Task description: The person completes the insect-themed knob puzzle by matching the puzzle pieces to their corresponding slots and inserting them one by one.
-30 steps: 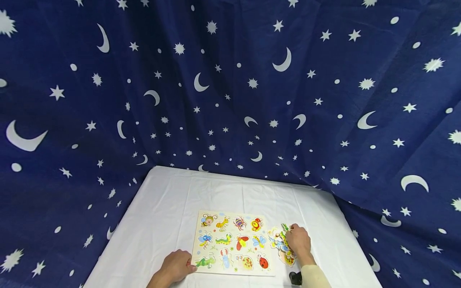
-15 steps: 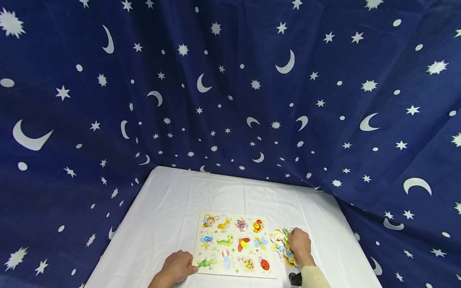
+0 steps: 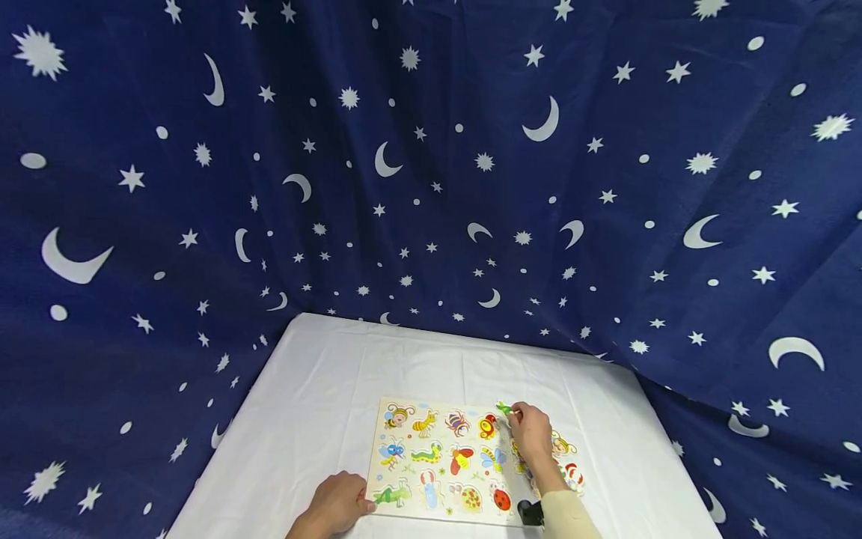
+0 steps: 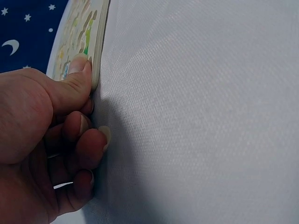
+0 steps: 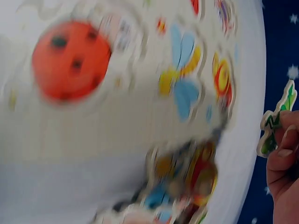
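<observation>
A pale puzzle board [image 3: 411,508] with rows of printed insects lies on the white table. At its near left corner, my left hand [image 3: 337,503] grips the edge; the left wrist view shows the thumb [image 4: 78,65] on top and the other fingers curled at the side. My right hand [image 3: 532,433] pinches a green insect-shaped puzzle piece [image 3: 503,408], raised beyond the board's far right corner. That piece [image 5: 270,140] hangs between thumb and fingers in the right wrist view. Loose puzzle pieces [image 3: 562,445] lie in a pile right of the board, partly hidden by the right forearm.
White cloth [image 3: 330,404] covers the table. A dark blue curtain [image 3: 431,150] with stars and moons surrounds its far and side edges. A small black object [image 3: 530,513] sits at the right wrist.
My right hand has lifted the green piece from the pile and moved it up and left, toward the board's far right corner. The left hand keeps its grip on the board.
</observation>
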The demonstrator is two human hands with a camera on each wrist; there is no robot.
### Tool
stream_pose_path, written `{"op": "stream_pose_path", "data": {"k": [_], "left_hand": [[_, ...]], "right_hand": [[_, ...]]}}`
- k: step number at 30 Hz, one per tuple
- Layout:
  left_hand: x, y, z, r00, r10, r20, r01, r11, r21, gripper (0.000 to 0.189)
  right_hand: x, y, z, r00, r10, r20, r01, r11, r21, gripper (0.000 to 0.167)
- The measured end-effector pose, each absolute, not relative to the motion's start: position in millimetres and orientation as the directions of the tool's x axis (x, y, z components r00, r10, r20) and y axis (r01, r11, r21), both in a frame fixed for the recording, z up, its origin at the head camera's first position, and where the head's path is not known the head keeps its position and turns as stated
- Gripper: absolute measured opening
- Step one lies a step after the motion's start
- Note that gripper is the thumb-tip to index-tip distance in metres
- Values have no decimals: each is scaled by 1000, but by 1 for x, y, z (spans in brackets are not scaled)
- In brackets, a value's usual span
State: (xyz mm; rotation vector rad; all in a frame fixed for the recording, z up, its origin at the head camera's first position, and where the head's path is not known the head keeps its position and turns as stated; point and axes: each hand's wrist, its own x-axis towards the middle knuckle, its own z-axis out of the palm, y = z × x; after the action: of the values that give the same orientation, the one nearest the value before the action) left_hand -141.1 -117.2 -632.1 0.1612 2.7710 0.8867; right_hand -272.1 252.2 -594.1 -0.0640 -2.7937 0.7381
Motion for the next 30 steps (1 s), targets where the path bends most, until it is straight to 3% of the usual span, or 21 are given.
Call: {"op": "stream_pose_path", "data": {"k": [7,11,20,30], "left_hand": [[-139,-116,-636,-970,186,-159,53,794,606,27],[-140,-116,-637,-968,189,-162,50,787,615,26],[-139,-116,-635,-972,176,-155,52,808,587,29],[-139,-117,-637,-975,193,-110,100,824,558,35]], "right_hand": [[-271,215,-596,-967,13,256,-120,859,-498,10],[-263,193,-597,-951,-132,279,-250,860,-446,7],[-225,147,-592,-848,-486,209,-529,756,-385,8],[-184,106,-594,-763,-639,97,-630,702,-334,10]]}}
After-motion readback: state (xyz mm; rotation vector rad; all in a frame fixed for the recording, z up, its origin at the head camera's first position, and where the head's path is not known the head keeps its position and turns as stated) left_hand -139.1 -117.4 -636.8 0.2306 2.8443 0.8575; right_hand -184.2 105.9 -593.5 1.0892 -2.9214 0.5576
